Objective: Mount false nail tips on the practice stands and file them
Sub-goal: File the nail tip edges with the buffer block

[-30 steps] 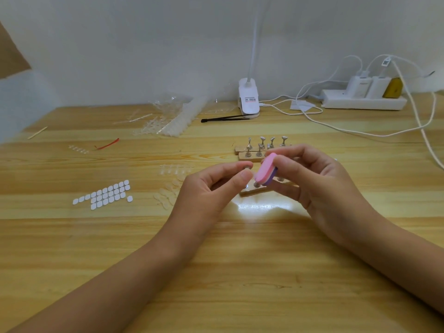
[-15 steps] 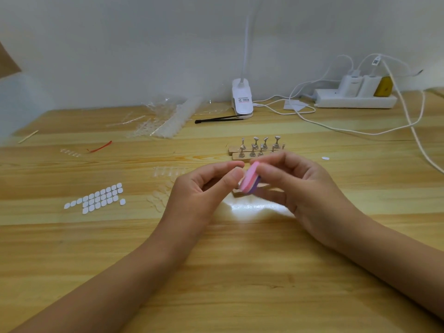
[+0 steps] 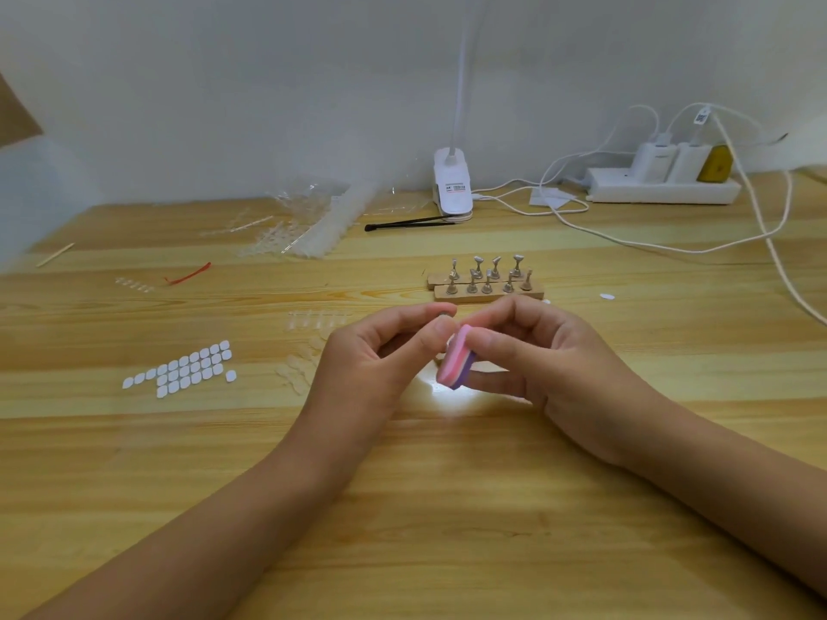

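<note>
My right hand (image 3: 550, 364) grips a pink and purple buffer block (image 3: 456, 362), tilted with its lower end toward me, above the wooden table (image 3: 402, 507). My left hand (image 3: 376, 364) pinches something small and grey (image 3: 444, 316) between thumb and forefinger right beside the block; most of it is hidden. Just behind the hands lie two wooden bases with several metal practice stands (image 3: 488, 277). Clear false nail tips (image 3: 297, 371) lie on the table left of my left hand.
White adhesive tabs (image 3: 181, 369) lie in rows at the left. Clear plastic packaging (image 3: 309, 221), a black tool (image 3: 407, 222) and a red twist tie (image 3: 188, 275) lie farther back. A white clip lamp (image 3: 453, 183), power strip (image 3: 662, 190) and cables (image 3: 671, 248) fill the back right.
The block has dropped lower and tilted in my right hand, sliding along what the left hand pinches. The view has shifted slightly; the left hand keeps its pinch.
</note>
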### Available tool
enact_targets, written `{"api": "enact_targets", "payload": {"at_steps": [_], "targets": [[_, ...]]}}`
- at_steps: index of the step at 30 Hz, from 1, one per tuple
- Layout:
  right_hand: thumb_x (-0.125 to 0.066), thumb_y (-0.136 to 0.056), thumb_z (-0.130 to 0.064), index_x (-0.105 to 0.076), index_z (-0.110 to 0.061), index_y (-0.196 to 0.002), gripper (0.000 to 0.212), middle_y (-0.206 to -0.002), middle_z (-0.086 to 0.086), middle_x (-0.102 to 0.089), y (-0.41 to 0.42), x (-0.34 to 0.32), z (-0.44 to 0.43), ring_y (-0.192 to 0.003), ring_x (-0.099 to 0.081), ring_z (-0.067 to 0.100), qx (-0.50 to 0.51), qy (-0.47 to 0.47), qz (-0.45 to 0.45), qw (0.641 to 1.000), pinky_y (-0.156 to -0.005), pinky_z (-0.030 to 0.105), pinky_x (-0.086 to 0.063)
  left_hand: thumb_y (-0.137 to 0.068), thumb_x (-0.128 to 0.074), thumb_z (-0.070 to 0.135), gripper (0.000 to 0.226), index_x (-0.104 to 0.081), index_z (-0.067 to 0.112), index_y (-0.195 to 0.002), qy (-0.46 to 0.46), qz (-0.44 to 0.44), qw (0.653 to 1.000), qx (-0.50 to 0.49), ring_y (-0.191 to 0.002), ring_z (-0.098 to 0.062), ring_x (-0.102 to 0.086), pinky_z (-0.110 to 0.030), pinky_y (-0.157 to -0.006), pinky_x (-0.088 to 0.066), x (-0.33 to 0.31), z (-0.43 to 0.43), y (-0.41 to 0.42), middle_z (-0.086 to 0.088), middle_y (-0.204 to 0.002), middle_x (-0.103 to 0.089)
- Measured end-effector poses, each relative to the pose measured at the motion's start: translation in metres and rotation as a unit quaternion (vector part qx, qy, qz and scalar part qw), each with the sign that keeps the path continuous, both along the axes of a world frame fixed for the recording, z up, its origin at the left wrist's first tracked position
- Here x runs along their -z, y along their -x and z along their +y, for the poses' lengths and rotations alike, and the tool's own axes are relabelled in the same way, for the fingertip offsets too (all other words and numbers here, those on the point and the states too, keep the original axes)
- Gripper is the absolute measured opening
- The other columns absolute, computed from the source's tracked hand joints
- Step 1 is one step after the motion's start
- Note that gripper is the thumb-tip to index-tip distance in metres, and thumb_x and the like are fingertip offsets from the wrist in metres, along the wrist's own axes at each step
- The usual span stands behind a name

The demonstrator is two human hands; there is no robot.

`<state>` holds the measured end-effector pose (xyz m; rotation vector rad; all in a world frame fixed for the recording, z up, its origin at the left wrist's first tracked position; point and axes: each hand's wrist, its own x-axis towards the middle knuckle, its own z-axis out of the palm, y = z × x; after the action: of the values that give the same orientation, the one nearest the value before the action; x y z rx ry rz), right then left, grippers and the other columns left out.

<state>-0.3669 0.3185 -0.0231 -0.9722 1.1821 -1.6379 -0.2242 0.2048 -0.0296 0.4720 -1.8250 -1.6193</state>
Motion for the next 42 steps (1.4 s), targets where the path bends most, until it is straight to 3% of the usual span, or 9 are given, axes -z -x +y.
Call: {"api": "enact_targets", "payload": {"at_steps": [4,8,12,16,21,24,29,32,42], "targets": [[-0.068,-0.08,-0.017,-0.067,-0.007,-0.096,0.018,-0.091,0.011,-0.073,0.009,-0.003,0.0,-0.088,-0.072,0.023,0.079,0.024,-0.043,0.996,-0.076,0.026,-0.057,-0.084,-0.069,0.037,0.026,-0.077,0.026,-0.106,-0.001,-0.008,1.0,0.002,-0.103,-0.002,-0.068,-0.006,-0.083,-0.045,0.001,-0.001,0.0,0.01,-0.104,-0.076],[-0.07,-0.081,-0.017,-0.071,-0.011,-0.091,0.012,-0.093,0.014,-0.074,0.002,0.0,0.0,-0.089,-0.073,0.023,0.015,0.016,-0.013,1.0,-0.077,0.029,-0.058,-0.087,-0.07,0.034,0.023,-0.076,0.025,-0.107,0.0,-0.003,1.0,0.006,-0.104,-0.004,-0.068,-0.009,-0.084,-0.047,0.001,0.0,0.0,0.008,-0.104,-0.076],[-0.07,-0.078,-0.019,-0.069,-0.009,-0.094,0.019,-0.09,0.011,-0.073,0.006,-0.003,0.0,-0.087,-0.073,0.021,0.075,0.032,-0.027,0.996,-0.076,0.026,-0.057,-0.087,-0.069,0.036,0.025,-0.076,0.026,-0.108,0.005,-0.01,1.0,0.007,-0.104,-0.003,-0.068,-0.008,-0.084,-0.047,0.001,-0.001,-0.001,0.01,-0.106,-0.076],[-0.069,-0.08,-0.016,-0.069,-0.008,-0.092,0.015,-0.093,0.015,-0.074,0.002,-0.001,0.001,-0.089,-0.072,0.024,0.011,0.017,-0.008,1.0,-0.077,0.03,-0.058,-0.087,-0.069,0.035,0.025,-0.076,0.023,-0.108,-0.001,-0.005,1.0,0.01,-0.105,-0.006,-0.069,-0.011,-0.087,-0.048,0.002,-0.001,-0.001,0.007,-0.106,-0.076],[-0.068,-0.081,-0.017,-0.066,-0.006,-0.096,0.019,-0.091,0.011,-0.073,0.006,-0.003,-0.001,-0.088,-0.073,0.022,0.06,0.026,-0.033,0.997,-0.076,0.026,-0.057,-0.087,-0.069,0.035,0.024,-0.077,0.025,-0.107,0.0,-0.005,1.0,0.006,-0.104,-0.004,-0.068,-0.008,-0.084,-0.047,0.001,-0.001,0.0,0.008,-0.105,-0.076],[-0.072,-0.081,-0.016,-0.069,-0.009,-0.092,0.014,-0.093,0.014,-0.073,0.001,0.0,0.0,-0.088,-0.072,0.023,0.0,0.016,-0.016,1.0,-0.076,0.029,-0.058,-0.086,-0.07,0.038,0.025,-0.077,0.024,-0.106,-0.006,0.004,1.0,0.006,-0.104,-0.005,-0.069,-0.01,-0.085,-0.048,0.001,0.0,0.0,0.007,-0.104,-0.076],[-0.069,-0.079,-0.016,-0.067,-0.008,-0.093,0.016,-0.09,0.012,-0.073,0.005,-0.004,-0.001,-0.086,-0.073,0.022,0.069,0.032,-0.038,0.996,-0.076,0.026,-0.057,-0.085,-0.069,0.037,0.027,-0.076,0.023,-0.108,-0.005,-0.007,1.0,0.002,-0.103,-0.004,-0.068,-0.008,-0.083,-0.047,0.0,0.001,0.0,0.008,-0.105,-0.076],[-0.07,-0.081,-0.014,-0.067,-0.006,-0.093,0.015,-0.097,0.017,-0.073,0.002,-0.001,0.0,-0.089,-0.073,0.026,0.024,0.027,-0.024,0.999,-0.078,0.029,-0.057,-0.087,-0.068,0.035,0.027,-0.076,0.021,-0.109,-0.008,-0.005,1.0,0.005,-0.103,-0.007,-0.069,-0.011,-0.085,-0.048,0.0,0.001,-0.001,0.006,-0.105,-0.076],[-0.069,-0.082,-0.016,-0.069,-0.01,-0.095,0.014,-0.093,0.01,-0.074,0.01,-0.004,0.001,-0.09,-0.072,0.021,0.047,0.038,-0.02,0.998,-0.078,0.026,-0.057,-0.081,-0.067,0.036,0.035,-0.076,0.018,-0.109,-0.009,0.0,1.0,0.014,-0.101,-0.002,-0.069,-0.006,-0.081,-0.047,-0.003,0.005,-0.003,0.008,-0.104,-0.076]]}}
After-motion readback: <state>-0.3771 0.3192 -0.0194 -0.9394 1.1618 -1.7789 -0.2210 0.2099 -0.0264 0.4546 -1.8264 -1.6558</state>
